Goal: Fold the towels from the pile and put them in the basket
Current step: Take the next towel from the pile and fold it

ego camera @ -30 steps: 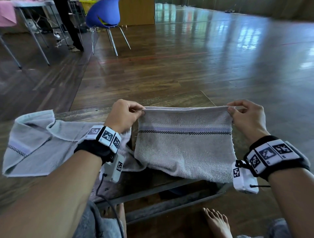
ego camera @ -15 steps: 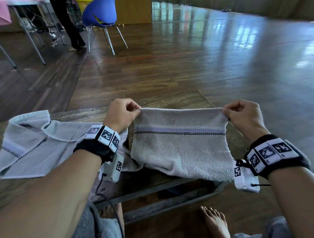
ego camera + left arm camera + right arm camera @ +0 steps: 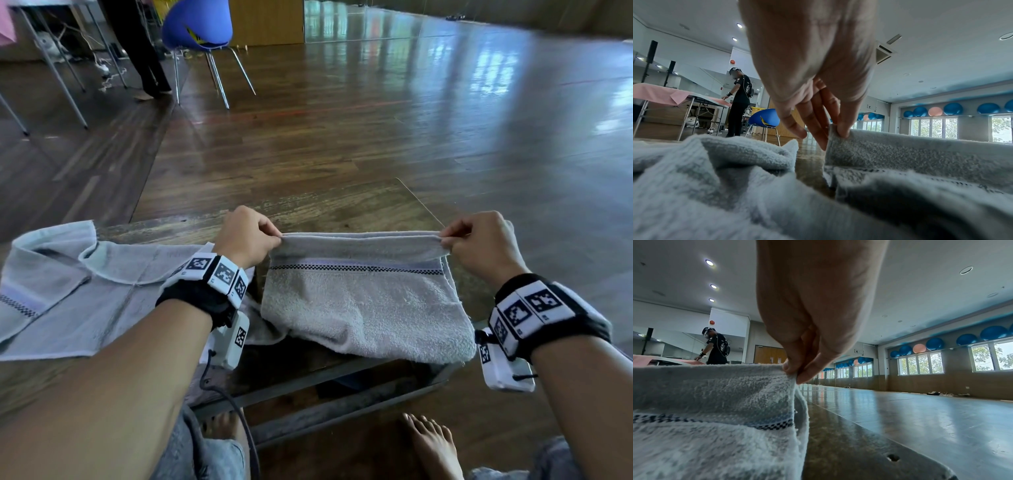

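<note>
We pinch the grey terry towel with the checkered stripe (image 3: 359, 298) at its far corners, left hand (image 3: 245, 236) at 10 o'clock, right hand (image 3: 479, 240) at 2, over the dark wooden table (image 3: 342, 209). Keep the edge taut and corners level, then bring it toward 6 to fold evenly.

right hand (image 3: 813, 318): pinches top corner of towel (image 3: 715, 402) | towel: checkered stripe, draped on table (image 3: 869, 443), near its right edge | background: standing person (image 3: 717, 347)
</note>
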`<state>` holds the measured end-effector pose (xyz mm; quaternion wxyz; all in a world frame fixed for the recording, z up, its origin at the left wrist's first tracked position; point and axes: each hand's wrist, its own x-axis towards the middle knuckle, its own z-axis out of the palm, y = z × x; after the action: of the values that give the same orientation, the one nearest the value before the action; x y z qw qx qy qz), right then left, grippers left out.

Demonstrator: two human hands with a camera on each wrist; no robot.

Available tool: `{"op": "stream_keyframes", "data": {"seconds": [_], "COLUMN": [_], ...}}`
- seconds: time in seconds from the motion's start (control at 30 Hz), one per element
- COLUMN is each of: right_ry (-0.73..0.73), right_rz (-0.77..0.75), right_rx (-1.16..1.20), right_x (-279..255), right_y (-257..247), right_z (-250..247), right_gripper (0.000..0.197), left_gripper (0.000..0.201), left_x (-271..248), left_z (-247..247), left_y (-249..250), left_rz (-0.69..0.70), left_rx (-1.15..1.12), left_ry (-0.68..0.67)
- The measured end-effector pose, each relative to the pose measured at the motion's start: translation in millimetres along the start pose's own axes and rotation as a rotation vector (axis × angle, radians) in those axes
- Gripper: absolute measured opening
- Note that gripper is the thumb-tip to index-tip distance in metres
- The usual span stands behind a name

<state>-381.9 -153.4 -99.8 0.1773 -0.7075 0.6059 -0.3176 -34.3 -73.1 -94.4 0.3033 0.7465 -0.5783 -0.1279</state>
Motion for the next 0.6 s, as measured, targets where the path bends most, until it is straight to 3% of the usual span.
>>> {"op": "stream_keyframes", "data": {"seconds": [0.23,0.43,0.6], "right_ry": [0.051,0.065,-0.014], "right_rz": [-0.006,-0.027,-0.035], "right_rx": [0.0,0.02,-0.044], "right_x": [0.1,-1.2,0.9], "right_y": [-2.4,-6.0,-6.7], "right_z": [-1.8,-0.8,0.9], "right_gripper": [0.024,0.015,0.019], "left_gripper": [0.01,0.011,0.016], "left_x": [0.2,1.0,1.6], "left_z": [-0.1,-1.3,-2.8], "left_y": [-1.5,-1.9,3.1], "left_rz": [0.015,0.04,0.069], "left_rx": [0.004,0.0,0.083], "left_ry": [0.022,0.032,0.004]}}
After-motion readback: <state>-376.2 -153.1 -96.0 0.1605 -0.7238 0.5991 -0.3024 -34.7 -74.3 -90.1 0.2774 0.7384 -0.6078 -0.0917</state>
